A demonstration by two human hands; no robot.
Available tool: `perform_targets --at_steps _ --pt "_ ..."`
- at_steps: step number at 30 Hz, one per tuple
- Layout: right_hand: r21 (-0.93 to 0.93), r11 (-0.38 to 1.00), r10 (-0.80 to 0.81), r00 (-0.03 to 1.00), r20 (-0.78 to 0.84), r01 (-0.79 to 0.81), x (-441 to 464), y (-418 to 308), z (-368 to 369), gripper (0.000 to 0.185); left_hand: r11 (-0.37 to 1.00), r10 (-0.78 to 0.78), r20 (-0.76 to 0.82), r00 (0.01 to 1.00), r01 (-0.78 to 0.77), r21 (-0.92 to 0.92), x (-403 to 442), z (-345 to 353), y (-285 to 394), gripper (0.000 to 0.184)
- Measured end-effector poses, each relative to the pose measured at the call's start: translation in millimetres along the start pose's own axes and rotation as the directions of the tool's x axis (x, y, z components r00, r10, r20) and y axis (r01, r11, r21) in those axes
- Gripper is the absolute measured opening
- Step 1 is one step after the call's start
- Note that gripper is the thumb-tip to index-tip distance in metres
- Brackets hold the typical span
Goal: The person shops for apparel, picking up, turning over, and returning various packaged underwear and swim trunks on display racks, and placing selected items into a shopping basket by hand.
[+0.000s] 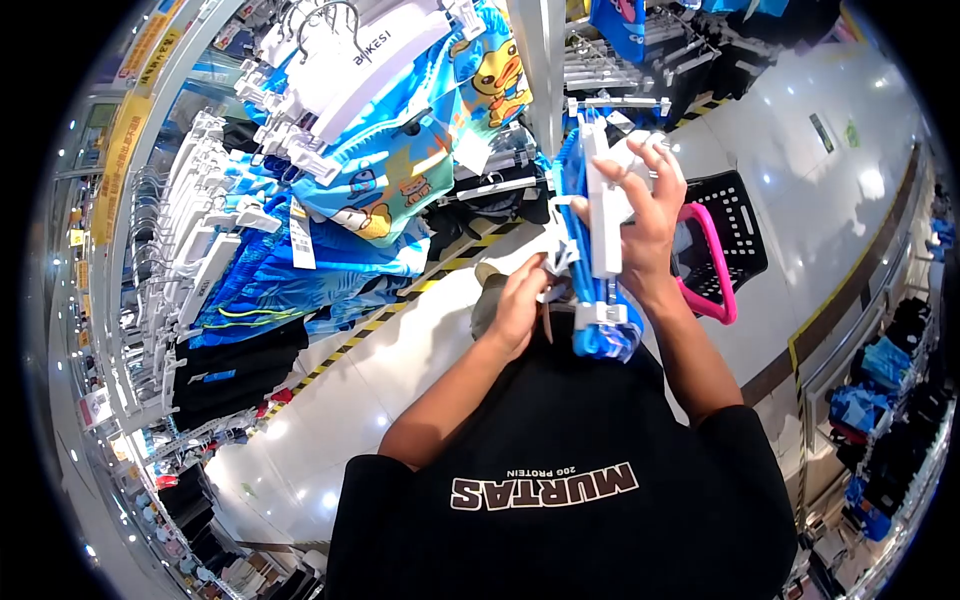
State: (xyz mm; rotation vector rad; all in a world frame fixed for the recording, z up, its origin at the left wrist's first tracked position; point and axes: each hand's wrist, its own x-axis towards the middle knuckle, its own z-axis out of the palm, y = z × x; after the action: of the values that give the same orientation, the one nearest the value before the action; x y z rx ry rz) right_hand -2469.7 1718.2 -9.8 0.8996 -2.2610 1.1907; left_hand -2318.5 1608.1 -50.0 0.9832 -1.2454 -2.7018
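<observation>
In front of my chest is a bundle of white clip hangers (604, 215) with blue swim trunks (607, 338) clipped to them, seen edge-on. My right hand (650, 205) grips the bundle from the right, fingers bent over the upper hangers. Lower on the left side, my left hand (520, 305) is closed, its fingertips at the white clips and the edge of the blue fabric. Exactly what those fingertips pinch is partly hidden.
Left of me, a rack holds blue patterned swim trunks (310, 265), cartoon-print trunks (400, 180) and black garments (240, 375). A black shopping basket (745, 225) with a pink handle (722, 265) stands on the floor to the right. More clothes racks (885, 400) line the far right.
</observation>
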Motion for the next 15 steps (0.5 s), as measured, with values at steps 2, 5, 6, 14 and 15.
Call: perform_targets --at_steps 2,5,6,14,15 --pt "-0.106 0.985 -0.126 0.989 0.081 0.134 14.4 0.0 -1.5 0.047 0.995 0.098 -0.042 0.994 -0.099 -0.001 29.0 -38.1 -30.3 0.041" --pt "-0.143 0.966 -0.178 0.956 0.235 0.215 30.1 -2.5 -3.1 0.041 0.970 0.173 0.169 0.970 -0.198 0.144 23.1 -28.3 11.2 0.044" --pt "-0.140 0.958 -0.206 0.940 0.271 0.251 34.1 -0.9 -2.6 0.039 0.950 0.234 0.141 0.962 -0.257 0.175 23.4 -28.6 15.2 0.043" --pt "-0.073 0.989 -0.058 0.787 0.615 0.130 60.8 -6.0 -9.2 0.033 0.947 0.196 -0.173 0.965 -0.232 -0.222 41.0 -84.3 22.4 0.037" --pt "-0.085 0.994 0.001 0.754 0.657 0.073 64.0 -6.1 -10.0 0.034 0.938 0.196 -0.239 0.951 -0.252 -0.237 36.7 -88.9 28.8 0.038"
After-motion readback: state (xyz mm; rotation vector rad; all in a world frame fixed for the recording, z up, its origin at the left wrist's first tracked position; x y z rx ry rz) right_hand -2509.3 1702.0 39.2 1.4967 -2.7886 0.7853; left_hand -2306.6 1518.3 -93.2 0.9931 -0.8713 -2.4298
